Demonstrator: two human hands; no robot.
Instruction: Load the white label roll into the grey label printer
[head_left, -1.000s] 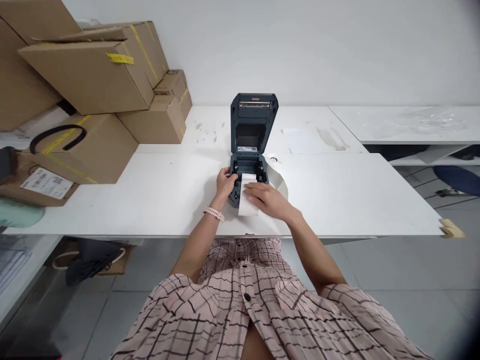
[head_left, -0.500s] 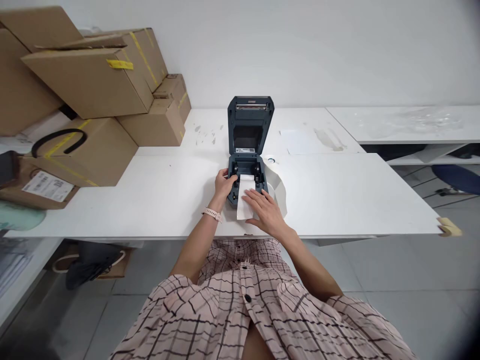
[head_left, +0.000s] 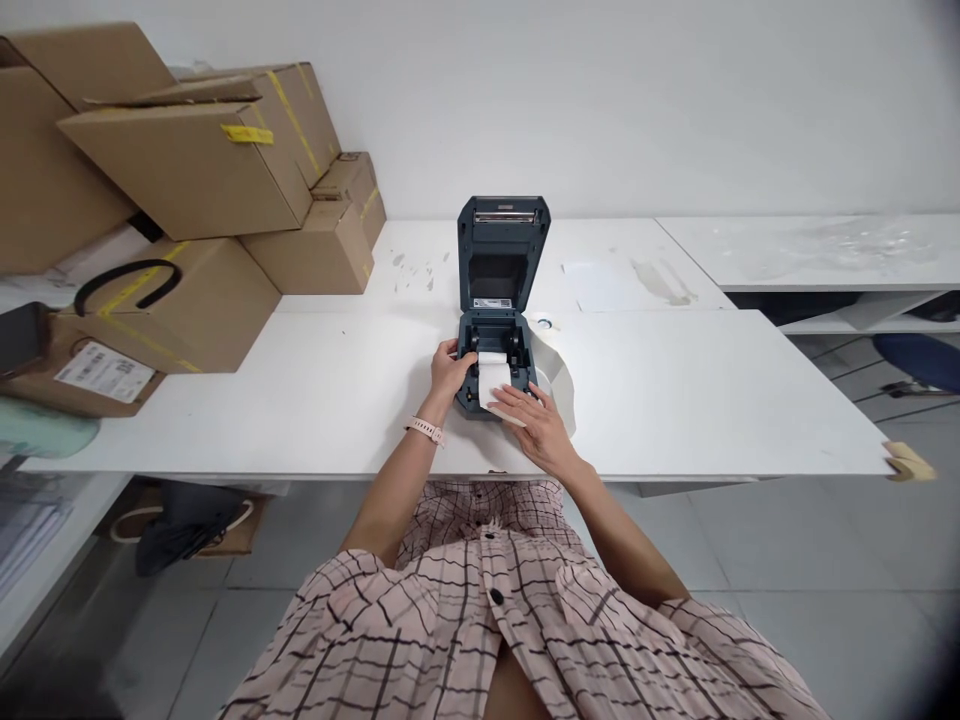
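Observation:
A dark blue-grey label printer [head_left: 467, 388] stands on the white table with its lid [head_left: 498, 278] raised. From its middle a strip of white label paper [head_left: 493, 378] runs toward the front edge. My left hand [head_left: 448, 372] grips the printer's left side, thumb over the rim and fingers outside. My right hand [head_left: 544, 432] lies over the front right of the printer, its fingers stretched out on the paper strip. The strip's lower end is partly hidden under those fingers. Pale backing paper [head_left: 559, 385] curls on the table right of the printer.
Cardboard boxes [head_left: 210, 165] are stacked at the left, with a black curved band [head_left: 127, 272] on one. A sheet of paper [head_left: 596, 287] lies behind at the right. The table's front edge [head_left: 712, 474] is close to me, and a blue chair [head_left: 919, 360] stands far right.
The right hand has slid slightly down over the paper. The strip's free end, which hung past the printer's front, now looks shorter and bent under the fingers. The left hand keeps its grip.

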